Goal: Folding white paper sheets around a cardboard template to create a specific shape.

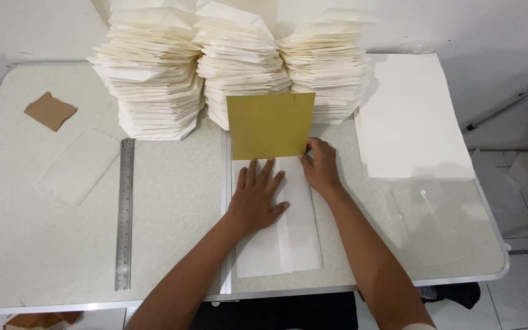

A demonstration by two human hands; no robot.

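A paper-folding workshop: stacks of folded paper (233, 61), steel ruler (124, 214), worktable (32, 244).

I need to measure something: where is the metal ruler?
The metal ruler lies on the table's left half, left of the left hand, below the folded-paper stacks.

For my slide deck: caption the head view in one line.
Left hand flat on white paper, right hand at yellow card, before stacks of folded paper.

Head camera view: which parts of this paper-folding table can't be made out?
- Head view: the tops of the stacked folded white papers are cut off by the upper edge.
- The white paper sheet is partly hidden under the left hand, the right hand and the square yellow card.
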